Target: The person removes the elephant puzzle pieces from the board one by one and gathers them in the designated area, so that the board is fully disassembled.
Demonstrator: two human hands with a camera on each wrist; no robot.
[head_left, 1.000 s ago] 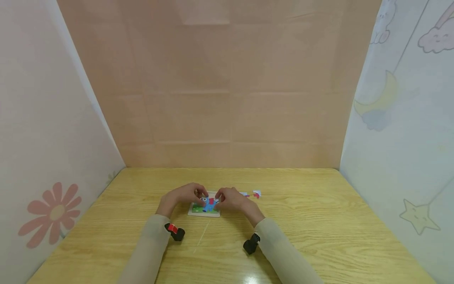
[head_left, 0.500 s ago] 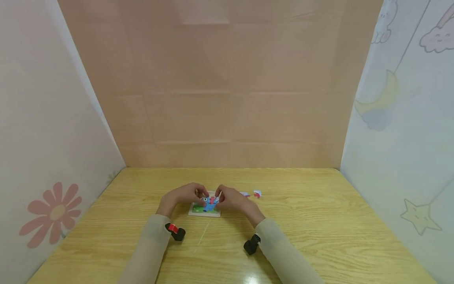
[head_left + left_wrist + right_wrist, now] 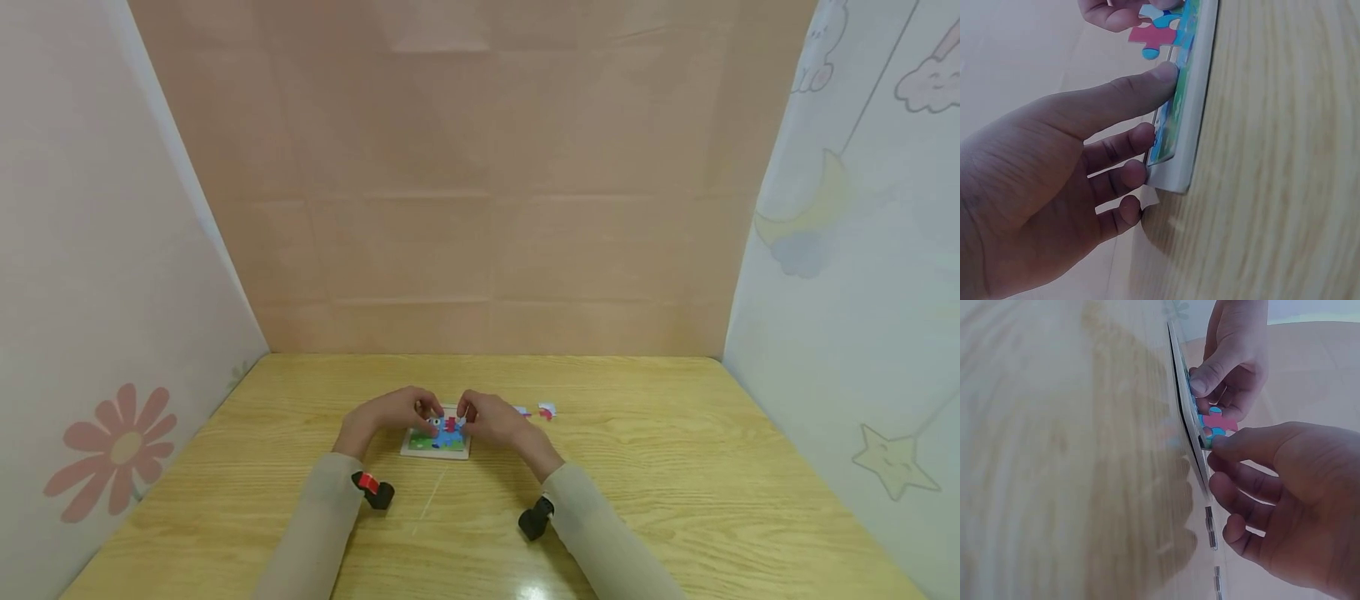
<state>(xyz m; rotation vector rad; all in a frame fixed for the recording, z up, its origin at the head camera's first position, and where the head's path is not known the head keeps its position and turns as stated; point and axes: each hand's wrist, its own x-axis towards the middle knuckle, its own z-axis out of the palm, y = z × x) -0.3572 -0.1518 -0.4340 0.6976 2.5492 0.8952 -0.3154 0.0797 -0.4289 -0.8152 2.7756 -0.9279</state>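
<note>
A small jigsaw puzzle with a pale tray, showing a blue animal on green, lies on the table between both hands. My left hand holds it at the left, its thumb on the picture and the other fingers curled along the far side. My right hand pinches a blue-and-white jigsaw piece at the right edge between thumb and index finger. Joined to that piece, a red jigsaw piece stands tilted up from the picture. Part of the puzzle is hidden behind the fingers.
Loose jigsaw pieces lie on the wooden table just right of the right hand. A brown paper-like backdrop closes off the back. Pale walls with printed drawings stand at both sides.
The red piece has tipped up between the hands and now shows a cross shape. The right index finger has risen slightly; the left hand keeps its place.
</note>
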